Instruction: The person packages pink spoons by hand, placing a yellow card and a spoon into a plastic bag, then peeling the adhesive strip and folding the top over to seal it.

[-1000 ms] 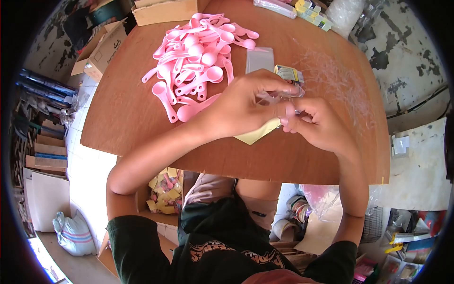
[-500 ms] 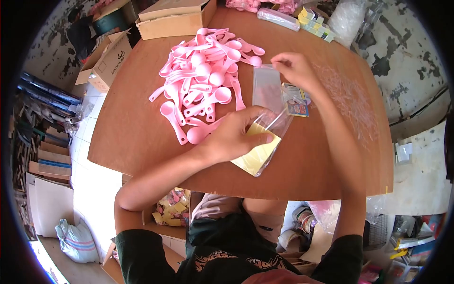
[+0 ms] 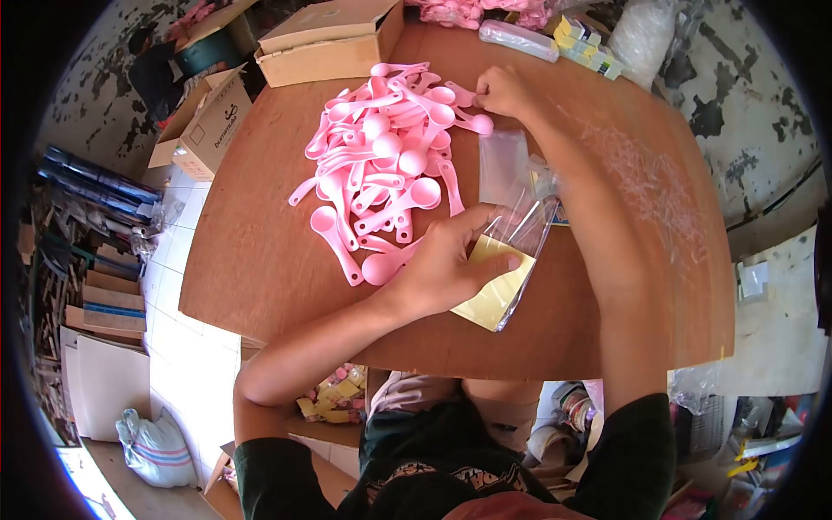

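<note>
My left hand is closed around a clear plastic bag with a yellow card inside its lower end, the thumb pressed on the card. My right hand reaches to the far right side of a heap of pink measuring spoons. Its curled fingers are at the end of one pink measuring spoon and partly cover it. Between the heap and my right forearm lie flat clear plastic bags. A small printed card is mostly hidden beneath the held bag.
Thin clear strips are scattered on the table at right. A cardboard box, a plastic-wrapped pack and small yellow boxes stand along the far edge. Another person is at far left.
My right hand has moved away from the flat bags, forward and left to the pink spoons. My left hand still holds the bag with the yellow card. The whole view has shifted slightly.
</note>
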The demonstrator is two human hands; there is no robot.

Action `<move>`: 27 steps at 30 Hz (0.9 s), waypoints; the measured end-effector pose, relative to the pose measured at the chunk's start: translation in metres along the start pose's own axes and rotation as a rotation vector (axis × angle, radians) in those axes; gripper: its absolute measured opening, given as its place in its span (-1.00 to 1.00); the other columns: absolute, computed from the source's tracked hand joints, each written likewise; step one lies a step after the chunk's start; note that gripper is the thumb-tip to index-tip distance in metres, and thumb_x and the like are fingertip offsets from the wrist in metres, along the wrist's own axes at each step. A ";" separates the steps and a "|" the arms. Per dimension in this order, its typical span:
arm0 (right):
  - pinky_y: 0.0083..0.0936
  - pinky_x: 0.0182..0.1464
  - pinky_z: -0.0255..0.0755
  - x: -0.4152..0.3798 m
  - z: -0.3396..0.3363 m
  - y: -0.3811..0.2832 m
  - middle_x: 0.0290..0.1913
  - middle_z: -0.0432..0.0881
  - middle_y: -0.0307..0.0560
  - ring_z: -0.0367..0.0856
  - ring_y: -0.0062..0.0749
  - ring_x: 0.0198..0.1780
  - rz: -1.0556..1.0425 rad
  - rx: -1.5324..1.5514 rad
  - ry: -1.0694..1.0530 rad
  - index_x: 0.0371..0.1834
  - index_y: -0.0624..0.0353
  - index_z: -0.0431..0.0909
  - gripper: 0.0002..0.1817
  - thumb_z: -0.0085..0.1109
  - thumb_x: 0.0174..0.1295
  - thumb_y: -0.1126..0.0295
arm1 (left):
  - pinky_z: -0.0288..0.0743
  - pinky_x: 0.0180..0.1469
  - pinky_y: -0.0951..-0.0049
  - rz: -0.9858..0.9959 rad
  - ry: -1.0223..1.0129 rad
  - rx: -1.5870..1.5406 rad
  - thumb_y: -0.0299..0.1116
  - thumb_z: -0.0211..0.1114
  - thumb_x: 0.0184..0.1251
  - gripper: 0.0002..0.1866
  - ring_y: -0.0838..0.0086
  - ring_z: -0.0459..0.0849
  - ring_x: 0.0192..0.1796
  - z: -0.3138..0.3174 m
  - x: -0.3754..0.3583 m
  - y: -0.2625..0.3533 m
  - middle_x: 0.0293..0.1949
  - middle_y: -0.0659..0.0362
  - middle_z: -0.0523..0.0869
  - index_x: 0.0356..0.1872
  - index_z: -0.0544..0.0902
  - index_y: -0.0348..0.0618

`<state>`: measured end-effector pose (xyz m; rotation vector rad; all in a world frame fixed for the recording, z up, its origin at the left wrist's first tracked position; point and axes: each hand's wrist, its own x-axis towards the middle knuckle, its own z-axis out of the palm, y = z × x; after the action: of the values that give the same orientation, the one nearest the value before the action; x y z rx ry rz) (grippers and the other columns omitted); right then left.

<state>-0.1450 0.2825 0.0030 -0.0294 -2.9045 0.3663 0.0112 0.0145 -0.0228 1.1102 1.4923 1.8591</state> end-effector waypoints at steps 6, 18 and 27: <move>-0.24 -0.15 0.54 -0.019 -0.006 0.027 -0.20 0.70 0.13 0.70 -0.09 -0.19 0.054 -0.110 0.047 -0.29 0.21 0.68 -0.75 0.32 -0.10 0.40 | 0.55 -0.07 0.57 -0.142 -0.058 0.065 -0.58 0.30 0.30 -0.61 0.65 0.62 -0.09 0.000 0.000 0.012 -0.09 0.18 0.66 0.12 0.46 -0.35; -0.33 -0.15 0.63 -0.179 -0.099 -0.030 -0.07 0.59 0.03 0.69 -0.29 -0.16 0.235 1.292 0.356 0.43 0.04 0.12 -0.30 0.08 0.18 0.52 | 0.49 -0.28 0.51 -0.022 0.015 0.122 -0.41 0.39 0.23 -0.57 0.62 0.58 -0.34 -0.001 -0.001 0.002 -0.31 0.13 0.70 0.11 0.54 -0.30; -0.60 -0.18 0.55 -0.225 -0.099 -0.086 -0.25 0.68 -0.09 0.65 -0.53 -0.17 -0.031 0.836 0.587 0.38 0.18 0.19 -0.33 0.17 0.17 0.65 | 0.49 -0.25 0.60 -0.042 -0.036 0.284 -0.49 0.38 0.27 -0.64 0.74 0.54 -0.25 0.006 -0.003 0.020 -0.28 0.28 0.63 0.04 0.52 -0.33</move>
<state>0.0970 0.2133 0.0714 0.0346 -1.9979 1.2757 0.0199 0.0104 -0.0043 1.2210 1.7844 1.6251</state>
